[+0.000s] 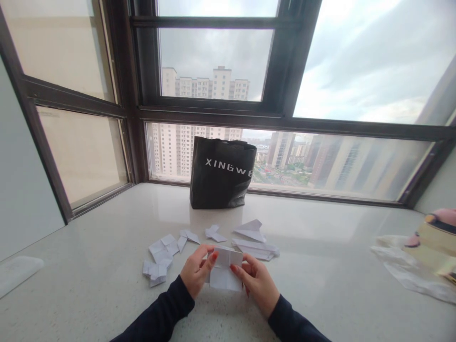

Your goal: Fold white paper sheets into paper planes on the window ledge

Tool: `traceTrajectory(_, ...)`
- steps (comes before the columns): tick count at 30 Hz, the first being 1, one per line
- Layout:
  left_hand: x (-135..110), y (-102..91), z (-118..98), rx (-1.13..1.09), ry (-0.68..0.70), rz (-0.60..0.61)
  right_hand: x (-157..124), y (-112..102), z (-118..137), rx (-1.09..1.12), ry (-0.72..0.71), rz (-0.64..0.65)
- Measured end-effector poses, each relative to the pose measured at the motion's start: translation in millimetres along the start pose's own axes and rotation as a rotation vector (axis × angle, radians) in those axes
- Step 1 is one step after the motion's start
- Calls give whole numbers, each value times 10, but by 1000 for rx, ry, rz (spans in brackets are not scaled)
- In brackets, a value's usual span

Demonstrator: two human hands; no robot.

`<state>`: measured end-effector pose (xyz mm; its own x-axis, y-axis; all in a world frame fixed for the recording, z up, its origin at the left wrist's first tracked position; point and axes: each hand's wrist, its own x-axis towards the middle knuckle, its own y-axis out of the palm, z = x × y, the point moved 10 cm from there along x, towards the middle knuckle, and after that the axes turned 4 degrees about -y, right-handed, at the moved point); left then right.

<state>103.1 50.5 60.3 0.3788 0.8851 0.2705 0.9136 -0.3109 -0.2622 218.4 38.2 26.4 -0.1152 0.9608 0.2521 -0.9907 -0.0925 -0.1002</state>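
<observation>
Between my two hands is a folded sheet of white paper, creased down its middle with a folded flap along the top. My left hand pinches its left edge, thumb on the front face. On the opposite edge, my right hand grips with the thumb in front and fingers behind. Several folded paper pieces lie to the left of the sheet. A small folded paper shape rests just beyond it. Right of that are a paper plane and a long folded paper.
A black bag with white lettering stands upright by the window on the pale countertop. At the far right sit a pink and cream object and crumpled white plastic. A white translucent item lies at the left edge.
</observation>
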Motion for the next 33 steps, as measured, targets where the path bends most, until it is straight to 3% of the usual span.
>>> traceTrajectory(3, -24, 122, 13, -78, -7, 81, -9, -27, 4, 2, 4, -43)
traceTrajectory(8, -56, 153, -39, -147, 42, 78, -26, -37, 45, -17, -19, -80)
traceTrajectory(12, -63, 166, -87, -134, 91, 82, -31, -165, 206, -245, -149, -171)
traceTrajectory(15, -18, 136, -101, 15, 115, 87, -27, -205, 260, -410, -199, -183)
traceTrajectory(17, 62, -22, -56, 313, 74, 19, -16, -218, 223, -422, -178, -174)
traceTrajectory(19, 147, -349, 18, 750, -34, -114, -5, -217, 170, -414, -143, -157)
traceTrajectory(23, 171, -1145, 117, 1022, -242, -363, 5, -192, 134, -406, -111, -130)
traceTrajectory(25, 124, -1437, 200, 1091, -343, -441, 1, -184, 153, -415, -117, -131)
traceTrajectory(28, 83, -1630, 350, 1108, -440, -460, -11, -171, 184, -437, -127, -132)
traceTrajectory(33, 133, -1667, 425, 967, -454, -458, -18, -147, 195, -475, -134, -117)
